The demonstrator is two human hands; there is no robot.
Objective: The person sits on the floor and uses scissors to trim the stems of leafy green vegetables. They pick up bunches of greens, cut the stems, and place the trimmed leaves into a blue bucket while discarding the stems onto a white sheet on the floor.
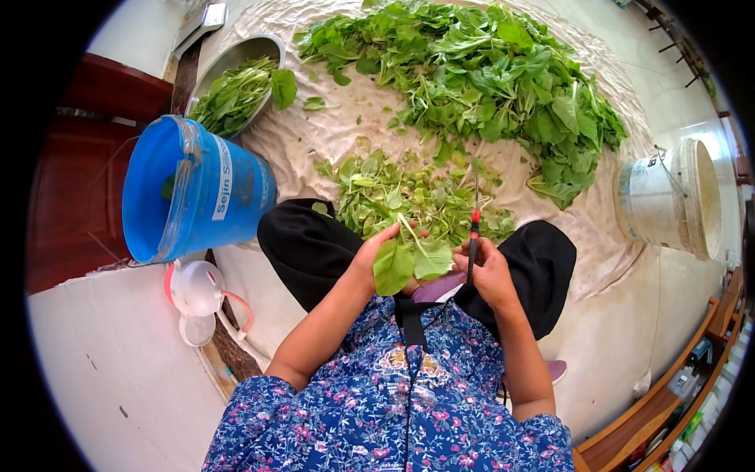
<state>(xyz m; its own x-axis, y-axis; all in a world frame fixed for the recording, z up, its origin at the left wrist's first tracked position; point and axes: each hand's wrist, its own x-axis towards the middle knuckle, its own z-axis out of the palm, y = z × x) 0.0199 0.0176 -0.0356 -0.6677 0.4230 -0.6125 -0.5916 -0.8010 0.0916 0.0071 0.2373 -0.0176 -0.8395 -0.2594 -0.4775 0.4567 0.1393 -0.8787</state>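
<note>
Between the fingers of my left hand [367, 258] is a leafy green vegetable stalk [413, 256], its pale stem angled up and its broad leaves hanging toward my lap. My right hand [491, 274] grips what appear to be scissors [474, 227], seen edge-on, with black and red handles and a narrow blade pointing away from me. The fingertips of that hand are close to the leaves. Just beyond both hands, a low heap of loose trimmed leaves [407, 192], some yellowish, lies on a pale cloth [348, 121].
A large pile of leafy greens [489, 76] covers the cloth's far side. On the left are a metal basin [236, 50] of greens and a blue bucket [233, 189] bearing writing. A white bucket [649, 197] lies at right. A wooden shelf [660, 407] stands lower right.
</note>
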